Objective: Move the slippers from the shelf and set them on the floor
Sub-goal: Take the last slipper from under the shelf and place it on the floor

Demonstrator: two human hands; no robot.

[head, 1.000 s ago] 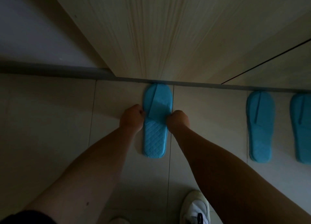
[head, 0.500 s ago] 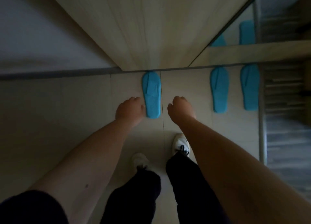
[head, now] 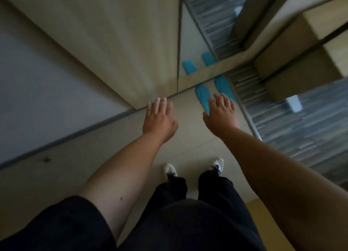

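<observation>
Two flat blue slippers lie side by side on the pale tiled floor against the cabinet base: one slipper (head: pixel 201 95) partly behind my right hand's fingers, the other slipper (head: pixel 223 86) just right of it. Above them a mirror panel (head: pixel 190 43) holds two blue reflections. My left hand (head: pixel 159 120) hovers high above the floor, fingers spread, holding nothing. My right hand (head: pixel 222 114) is also open and empty, its fingertips overlapping the nearer slipper in the view. The slipper I set down earlier is hidden behind my left hand.
A light wooden cabinet door (head: pixel 113 43) rises ahead, with a grey wall (head: pixel 37 85) and baseboard to the left. Grey striped carpet (head: pixel 301 130) starts at the right, with a white object (head: pixel 293 104) on it. My white shoes (head: pixel 170 170) stand on the tiles.
My hands let go of the single slipper, rose away from the floor and opened. The view pulled back and swung right, and my legs and shoes came into sight.
</observation>
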